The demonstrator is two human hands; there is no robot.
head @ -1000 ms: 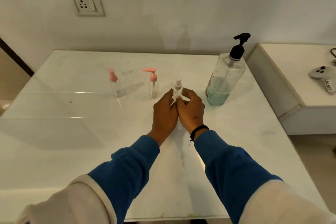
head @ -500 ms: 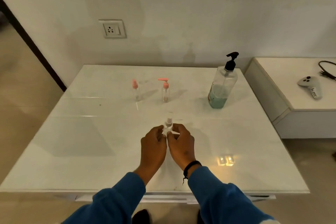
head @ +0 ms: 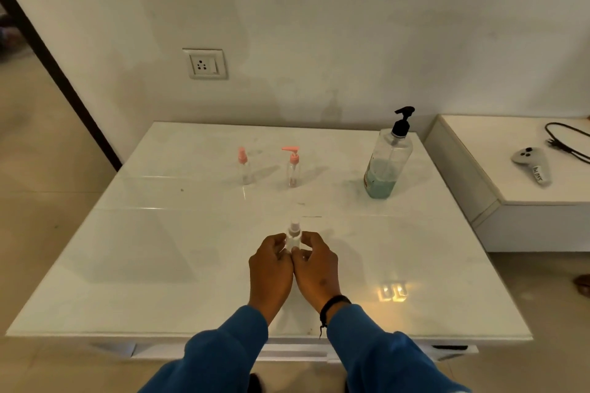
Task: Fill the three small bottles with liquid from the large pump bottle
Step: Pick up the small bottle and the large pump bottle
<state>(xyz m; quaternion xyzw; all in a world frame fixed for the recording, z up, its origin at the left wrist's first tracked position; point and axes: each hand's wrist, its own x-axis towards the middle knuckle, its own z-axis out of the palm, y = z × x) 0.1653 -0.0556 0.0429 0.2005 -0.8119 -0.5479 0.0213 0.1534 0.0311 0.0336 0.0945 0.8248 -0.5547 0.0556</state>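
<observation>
A small clear bottle (head: pixel 293 238) with a whitish spray top is held upright between both hands over the near-centre of the white table (head: pixel 153 265); whether its base touches the top cannot be told. The left hand (head: pixel 270 268) is curled round its left side, fingertips pinched on the body; the right hand (head: pixel 317 266) is curled round the right side likewise (a dark band is worn at that wrist). Contents can't be made out, the bottle being mostly hidden by fingers.

Farther back, two more small bottles are stood upright, apart from each other: one w/ a pink spray cap (head: pixel 243 166) at left, one w/ a pink pump head (head: pixel 293 167) beside it, both seemingly clear inside. To the right, well apart from the hands, the large pump bottle (head: pixel 388 158) w/ black pump is stood, blue-green liquid filling roughly its lower third.

The glossy tabletop is set against a pale wall bearing a socket plate (head: pixel 204 63). At right, a lower white cabinet (head: pixel 498 175) is seen, w/ a grey controller (head: pixel 531 164) and black cable (head: pixel 566 140) on it.
</observation>
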